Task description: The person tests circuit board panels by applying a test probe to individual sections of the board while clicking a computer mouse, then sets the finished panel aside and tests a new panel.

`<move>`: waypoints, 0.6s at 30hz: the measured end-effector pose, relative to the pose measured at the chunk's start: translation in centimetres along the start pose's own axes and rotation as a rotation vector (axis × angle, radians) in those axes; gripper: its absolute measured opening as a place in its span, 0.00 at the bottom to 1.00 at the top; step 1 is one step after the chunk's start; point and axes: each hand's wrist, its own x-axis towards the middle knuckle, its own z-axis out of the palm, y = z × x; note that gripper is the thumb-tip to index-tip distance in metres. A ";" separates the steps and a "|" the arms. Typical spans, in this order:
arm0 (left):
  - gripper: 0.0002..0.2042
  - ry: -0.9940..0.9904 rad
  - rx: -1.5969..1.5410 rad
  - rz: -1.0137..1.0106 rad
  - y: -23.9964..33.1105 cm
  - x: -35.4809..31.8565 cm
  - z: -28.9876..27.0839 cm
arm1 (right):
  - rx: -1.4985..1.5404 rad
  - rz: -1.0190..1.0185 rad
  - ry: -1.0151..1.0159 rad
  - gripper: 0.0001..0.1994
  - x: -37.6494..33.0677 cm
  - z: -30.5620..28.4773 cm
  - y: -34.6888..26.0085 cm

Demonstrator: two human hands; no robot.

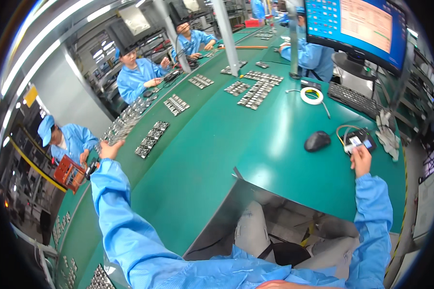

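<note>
Head view only. Left hand (110, 149) is stretched far out toward 10 o'clock, reaching the stacked trays of small metal parts (125, 123) on the conveyor belt (188, 159); the fingers are curled over the near edge of the stack, but how firmly they close on it cannot be told at this size. Flat component tray (152, 138) lies just beside that hand, toward 3 o'clock of it. Right hand (360, 159) is at 3 o'clock of the frame, fingers pressed together on a small white-and-blue handheld device (358, 141), which rests on the green workbench (284, 159) with a yellow cable (342, 129) looped behind it. Black mouse (317, 140) sits near the device, at 9 o'clock of it. Keyboard (354, 98), white tape roll (312, 95) and monitor (357, 26) stand further off toward 12 o'clock. Other people in blue coats (140, 77) work along the belt's far side.
</note>
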 end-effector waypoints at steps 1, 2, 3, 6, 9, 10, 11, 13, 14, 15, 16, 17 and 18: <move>0.47 -0.193 -0.259 0.110 1.5 -1.2 0.4 | -0.003 0.001 -0.004 0.07 -0.3 0.3 -0.8; 0.45 -0.424 -0.335 0.162 9.8 -7.1 2.2 | -0.035 0.025 0.030 0.07 -0.6 -1.6 -1.0; 0.45 -0.521 -0.405 0.242 10.4 -9.1 1.9 | -0.026 -0.002 0.002 0.07 -0.8 -0.9 -1.8; 0.46 -0.686 -0.449 0.460 18.5 -19.6 1.6 | 0.009 -0.040 -0.037 0.05 -1.2 -0.5 -2.0; 0.48 -0.868 -0.601 0.539 24.1 -27.3 2.0 | 0.037 -0.075 -0.033 0.06 -1.7 -0.7 -2.3; 0.49 -0.866 -0.564 0.543 25.2 -28.9 2.5 | 0.055 -0.097 -0.035 0.06 -1.9 -0.7 -2.5; 0.51 -0.875 -0.553 0.518 25.7 -30.4 3.7 | 0.053 -0.124 -0.046 0.06 -2.2 -0.6 -2.9; 0.53 -0.821 -0.418 0.552 25.8 -32.9 5.6 | 0.065 -0.105 -0.084 0.06 -2.5 -0.2 -4.1; 0.55 -0.770 -0.300 0.615 26.0 -34.3 6.3 | 0.074 -0.127 -0.077 0.07 -2.6 -0.2 -4.3; 0.57 -0.774 -0.248 0.605 25.9 -35.4 6.8 | 0.081 -0.124 -0.081 0.07 -2.7 -0.3 -4.7; 0.54 -0.771 -0.157 0.584 26.5 -37.1 5.7 | 0.091 -0.122 -0.091 0.08 -2.8 -0.2 -5.1; 0.52 -0.863 -0.220 0.484 26.7 -38.6 5.1 | 0.057 -0.168 -0.102 0.07 -2.7 -0.2 -5.1; 0.51 -0.952 -0.282 0.378 26.9 -39.9 4.4 | 0.024 -0.215 -0.117 0.07 -2.7 -0.2 -4.9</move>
